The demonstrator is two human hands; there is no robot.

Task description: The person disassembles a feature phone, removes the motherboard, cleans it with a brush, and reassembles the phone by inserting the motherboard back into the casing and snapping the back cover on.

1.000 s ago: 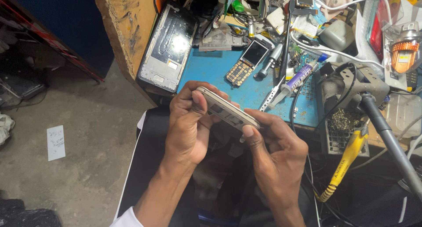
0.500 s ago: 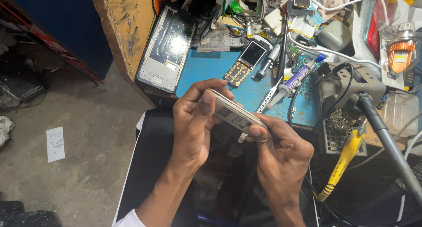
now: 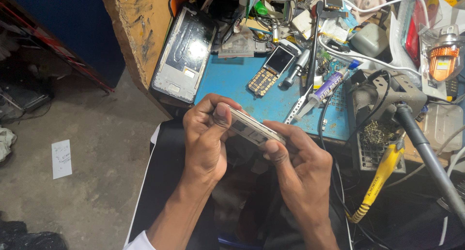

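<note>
Your left hand [image 3: 206, 138] and right hand [image 3: 300, 165] pinch both ends of the slim, pale metal phone frame [image 3: 249, 128]. It looks light, thin and bendable. Grip its edges, near the blue tabletop [image 3: 232, 80].

This is a phone repair workshop. A blue work mat [image 3: 227, 80] covers the cluttered bench; on it lies a keypad phone [image 3: 271, 68], left of it a bare phone frame [image 3: 186, 54], right of it a soldering stand [image 3: 382, 97] and yellow-handled iron [image 3: 380, 182].
</note>
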